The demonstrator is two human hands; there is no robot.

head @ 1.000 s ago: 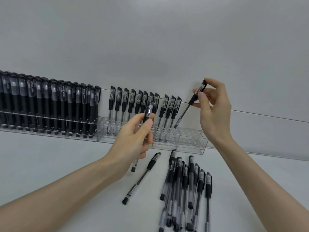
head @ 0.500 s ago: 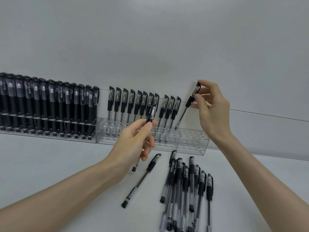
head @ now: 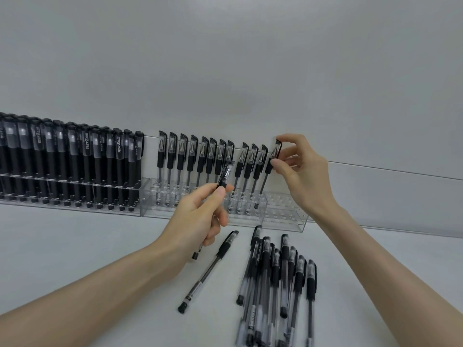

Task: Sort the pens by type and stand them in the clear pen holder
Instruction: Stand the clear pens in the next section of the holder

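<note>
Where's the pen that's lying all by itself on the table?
In the head view, the lone pen lies slanted on the white table, low and centre, below the left hand, with the pile of loose pens to its right.

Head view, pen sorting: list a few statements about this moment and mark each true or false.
1. The right hand pinches a clear-barrelled pen near its cap. True.
2. The left hand holds nothing. False: it grips a capped pen.
3. Loose pens lie on the table in front of the clear pen holder. True.
4. The holder's right-end section is full. False: its holes stand empty.
</note>
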